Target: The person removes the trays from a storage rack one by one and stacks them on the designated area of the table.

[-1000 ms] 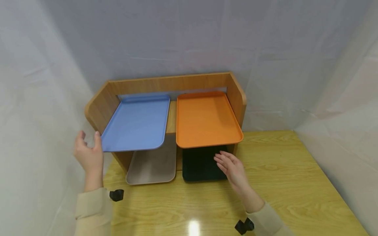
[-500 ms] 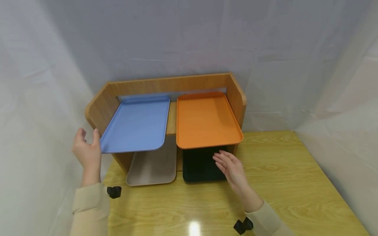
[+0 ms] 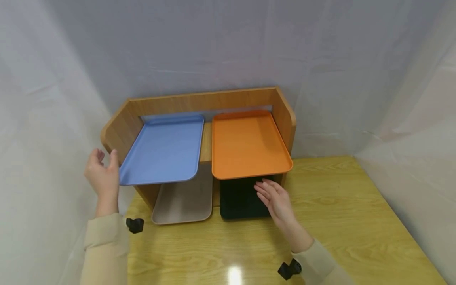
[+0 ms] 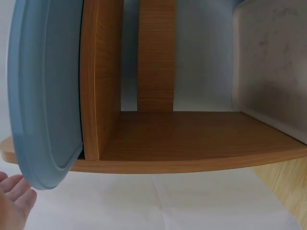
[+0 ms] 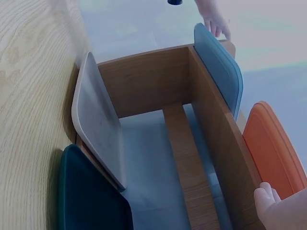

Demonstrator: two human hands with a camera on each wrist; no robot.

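Left hand (image 3: 102, 174), centre-left of head view: fingers spread, loosely upright, just beside front left corner of blue tray (image 3: 164, 149); contact not resolvable, no grasp. Right hand (image 3: 276, 200), centre: fingers straight and relaxed, holding nothing, hovering under front edge of orange tray (image 3: 247, 144), in front of black tray (image 3: 242, 198). Blue and orange trays lay on upper level of wooden shelf (image 3: 203, 101); beige tray (image 3: 185, 202) and black tray below, on surface (image 3: 338, 221). Judged: all four trays seated, none lifted yet.
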